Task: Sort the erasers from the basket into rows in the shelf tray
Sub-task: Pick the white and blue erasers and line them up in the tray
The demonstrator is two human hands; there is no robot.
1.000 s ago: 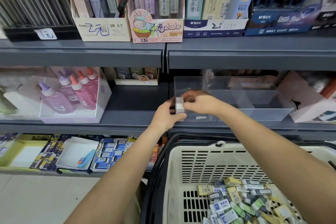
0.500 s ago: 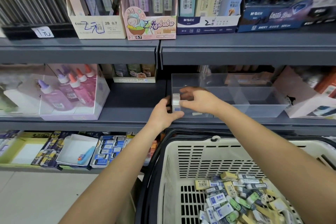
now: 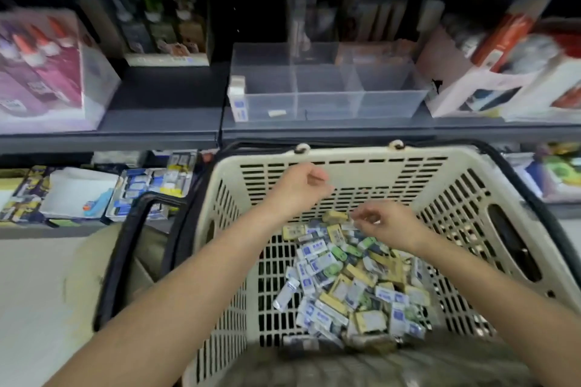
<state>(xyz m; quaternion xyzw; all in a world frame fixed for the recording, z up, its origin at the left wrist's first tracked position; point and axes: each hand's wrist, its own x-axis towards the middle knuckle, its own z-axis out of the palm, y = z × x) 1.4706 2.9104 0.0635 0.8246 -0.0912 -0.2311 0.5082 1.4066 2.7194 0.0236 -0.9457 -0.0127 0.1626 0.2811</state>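
Now both hands over the basket (image 3: pixel 471 185): right hand (image 3: pixel 388 225) pinching at the erasers (image 3: pixel 345 280), left hand (image 3: pixel 300 187) loosely curled, empty. Grab matching ones, stand them w/ those far left in the tray (image 3: pixel 393 100).

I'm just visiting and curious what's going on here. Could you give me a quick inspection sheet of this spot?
Surface: grey shelf, items blurred.
Job's things: clear tray holds a short stack of erasers at its left end; basket holds a loose eraser pile.
Clutter: glue bottles, boxes.
Grippers: left hand curled over the basket; right hand reaching into the pile.
Cables: nothing seen.
Surroundings: stocked lower shelf, pale floor.
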